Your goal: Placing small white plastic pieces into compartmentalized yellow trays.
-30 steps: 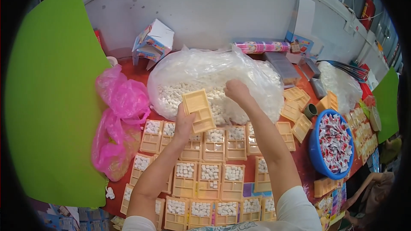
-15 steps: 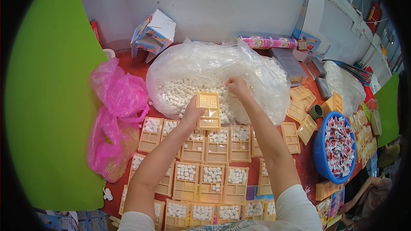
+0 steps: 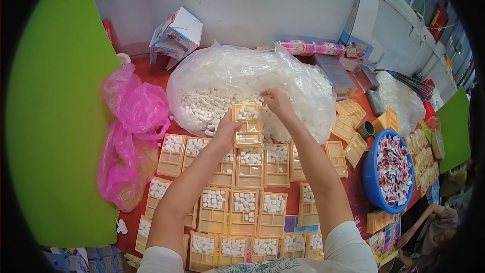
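My left hand (image 3: 228, 129) grips the left edge of a yellow compartment tray (image 3: 248, 139), raised over the tray rows. In its far compartment lies a heap of small white marshmallow-like pieces (image 3: 247, 113); no pieces show in its nearer compartments. Just beyond the tray's far right corner is my right hand (image 3: 277, 102), its fingers loosely bent and apart, with nothing visible in them. Behind both hands spreads a large clear plastic bag (image 3: 222, 63), full of the same white pieces.
Rows of similar trays (image 3: 251, 172) cover the red table. At right stands a blue basin (image 3: 370, 182) of small packets, beside loose trays (image 3: 355, 149) and a dark cup (image 3: 366, 129). A pink plastic bag (image 3: 136, 114) lies left, near a green panel (image 3: 55, 121).
White pieces are now in the far compartment of the held tray, which showed none before. My right hand has shifted left toward the tray, and its fist has loosened.
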The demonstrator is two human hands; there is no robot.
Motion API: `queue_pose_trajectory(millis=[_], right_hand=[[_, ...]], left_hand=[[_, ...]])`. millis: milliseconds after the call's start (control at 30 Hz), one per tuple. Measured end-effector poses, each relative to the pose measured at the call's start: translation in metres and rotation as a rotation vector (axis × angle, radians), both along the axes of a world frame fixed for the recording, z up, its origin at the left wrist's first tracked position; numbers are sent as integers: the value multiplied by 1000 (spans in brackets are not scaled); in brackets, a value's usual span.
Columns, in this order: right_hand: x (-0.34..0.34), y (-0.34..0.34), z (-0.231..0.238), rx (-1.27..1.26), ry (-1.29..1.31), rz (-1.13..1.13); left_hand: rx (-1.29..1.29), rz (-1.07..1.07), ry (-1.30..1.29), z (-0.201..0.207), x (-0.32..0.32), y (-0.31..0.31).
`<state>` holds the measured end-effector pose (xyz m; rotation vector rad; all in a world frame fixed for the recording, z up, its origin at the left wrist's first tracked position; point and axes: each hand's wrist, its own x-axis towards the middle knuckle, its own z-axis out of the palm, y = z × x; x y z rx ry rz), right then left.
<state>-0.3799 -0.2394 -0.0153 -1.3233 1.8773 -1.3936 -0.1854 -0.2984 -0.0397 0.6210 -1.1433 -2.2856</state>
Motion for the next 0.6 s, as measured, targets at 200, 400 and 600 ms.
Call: queue_pose_trajectory(millis=[200, 400, 600], right_hand=[[-9, 5, -40, 383, 722, -70], [-1, -11, -14, 210, 419, -127], [38, -10, 7, 57, 407, 132]], left_hand=[[102, -19, 14, 0, 12, 1], [-74, -30, -49, -9, 12, 0], [-56, -22, -54, -12, 8, 1]])
